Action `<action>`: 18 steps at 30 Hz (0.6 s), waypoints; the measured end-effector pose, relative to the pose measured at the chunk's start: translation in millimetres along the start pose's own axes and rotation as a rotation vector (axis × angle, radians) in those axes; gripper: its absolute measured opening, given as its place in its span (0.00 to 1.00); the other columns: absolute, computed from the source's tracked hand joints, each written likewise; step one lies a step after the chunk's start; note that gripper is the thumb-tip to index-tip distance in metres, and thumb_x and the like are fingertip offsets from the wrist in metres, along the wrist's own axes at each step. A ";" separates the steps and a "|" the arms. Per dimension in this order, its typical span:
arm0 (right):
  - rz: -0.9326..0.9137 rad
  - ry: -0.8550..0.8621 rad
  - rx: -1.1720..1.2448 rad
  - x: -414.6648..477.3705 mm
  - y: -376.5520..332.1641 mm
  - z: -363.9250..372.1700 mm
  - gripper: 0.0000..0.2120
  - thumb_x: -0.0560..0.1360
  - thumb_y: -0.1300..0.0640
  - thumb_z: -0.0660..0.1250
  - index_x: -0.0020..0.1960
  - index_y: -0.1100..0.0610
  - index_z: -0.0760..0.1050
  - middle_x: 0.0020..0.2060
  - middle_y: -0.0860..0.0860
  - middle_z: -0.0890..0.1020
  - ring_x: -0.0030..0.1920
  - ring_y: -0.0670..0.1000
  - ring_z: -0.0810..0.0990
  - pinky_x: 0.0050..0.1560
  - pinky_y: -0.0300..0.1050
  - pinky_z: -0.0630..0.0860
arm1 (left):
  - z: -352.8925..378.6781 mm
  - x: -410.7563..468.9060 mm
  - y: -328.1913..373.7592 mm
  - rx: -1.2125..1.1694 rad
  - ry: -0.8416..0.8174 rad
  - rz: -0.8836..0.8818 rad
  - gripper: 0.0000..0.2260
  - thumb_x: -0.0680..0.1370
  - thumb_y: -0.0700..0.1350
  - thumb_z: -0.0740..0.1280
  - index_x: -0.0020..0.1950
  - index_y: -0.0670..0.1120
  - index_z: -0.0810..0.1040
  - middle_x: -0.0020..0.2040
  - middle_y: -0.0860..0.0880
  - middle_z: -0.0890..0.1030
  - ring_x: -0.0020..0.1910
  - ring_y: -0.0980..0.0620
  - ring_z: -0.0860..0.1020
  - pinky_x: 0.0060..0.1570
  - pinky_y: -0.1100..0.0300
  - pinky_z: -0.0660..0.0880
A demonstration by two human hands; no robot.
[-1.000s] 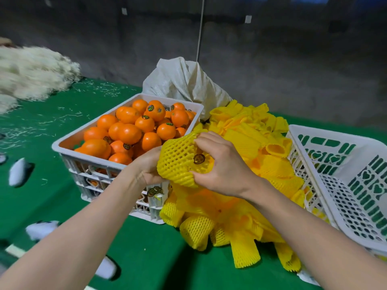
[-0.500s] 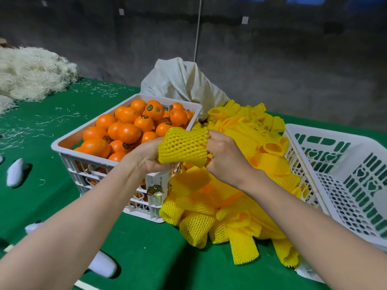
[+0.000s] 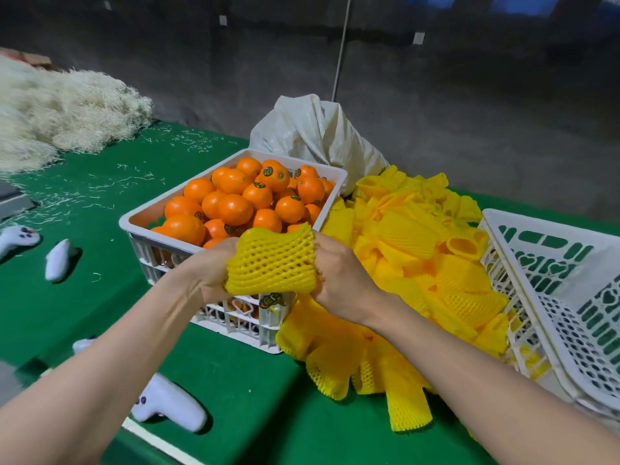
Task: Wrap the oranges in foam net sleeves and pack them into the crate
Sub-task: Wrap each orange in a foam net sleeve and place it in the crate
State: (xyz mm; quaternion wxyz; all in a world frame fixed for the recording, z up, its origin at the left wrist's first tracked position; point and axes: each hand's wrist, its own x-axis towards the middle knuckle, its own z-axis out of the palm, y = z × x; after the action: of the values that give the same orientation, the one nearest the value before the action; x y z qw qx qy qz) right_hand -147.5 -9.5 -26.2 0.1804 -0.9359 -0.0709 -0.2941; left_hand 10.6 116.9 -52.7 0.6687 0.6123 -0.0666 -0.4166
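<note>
Between my two hands is a yellow foam net sleeve (image 3: 271, 263), stretched wide over an orange that is hidden inside it. My left hand (image 3: 209, 268) grips the sleeve's left end and my right hand (image 3: 339, 280) grips its right end. Just behind them stands a white crate (image 3: 134, 223) heaped with bare oranges (image 3: 235, 208). A big pile of loose yellow sleeves (image 3: 412, 263) lies to the right of that crate. At the far right a second white crate (image 3: 550, 283) leans tilted, its inside bare where visible.
A white woven sack (image 3: 315, 135) stands behind the oranges. Pale straw-like filler (image 3: 63, 119) is heaped at the back left. White controller-like objects (image 3: 167, 404), (image 3: 58, 260), (image 3: 16, 238) lie on the green table (image 3: 84, 297) at the left and near front.
The sleeve has been pulled fully over the orange, whose sticker showed a second ago. Both hands have drawn apart to its two ends and stretched it sideways.
</note>
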 end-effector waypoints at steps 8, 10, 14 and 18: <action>0.416 0.229 0.328 -30.3 1.2 60.2 0.03 0.74 0.66 0.66 0.41 0.63 0.75 0.39 0.53 0.77 0.42 0.51 0.75 0.42 0.42 0.71 | -31.2 -18.9 -29.5 -0.008 -0.137 0.127 0.07 0.77 0.35 0.62 0.52 0.37 0.78 0.49 0.38 0.83 0.44 0.45 0.82 0.47 0.54 0.80; 0.659 0.163 0.360 -38.7 8.9 71.7 0.04 0.75 0.62 0.67 0.42 0.58 0.76 0.38 0.47 0.77 0.41 0.48 0.75 0.40 0.36 0.70 | -41.0 -23.0 -33.4 -0.083 -0.113 0.126 0.08 0.79 0.35 0.59 0.49 0.39 0.79 0.44 0.41 0.84 0.39 0.48 0.84 0.39 0.57 0.82; 0.829 0.099 0.333 -35.9 15.0 92.4 0.04 0.73 0.61 0.70 0.41 0.58 0.76 0.37 0.48 0.77 0.36 0.42 0.74 0.33 0.27 0.68 | -46.6 -36.7 -31.2 -0.202 -0.180 0.159 0.04 0.64 0.41 0.71 0.34 0.43 0.86 0.35 0.45 0.84 0.31 0.53 0.83 0.28 0.63 0.78; 0.823 0.196 0.243 -32.2 9.6 104.7 0.05 0.72 0.61 0.71 0.40 0.60 0.76 0.37 0.50 0.79 0.36 0.44 0.74 0.34 0.26 0.67 | -48.7 -33.8 -33.4 -0.239 -0.161 0.158 0.08 0.71 0.41 0.64 0.40 0.40 0.82 0.35 0.43 0.84 0.31 0.51 0.83 0.28 0.62 0.79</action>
State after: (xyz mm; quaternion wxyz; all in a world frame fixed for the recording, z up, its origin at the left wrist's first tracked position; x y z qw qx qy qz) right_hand -116.5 20.4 -127.4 0.3973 -0.8258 0.2910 -0.2748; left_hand 2.2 178.8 -79.4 0.7599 0.4860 -0.1178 -0.4154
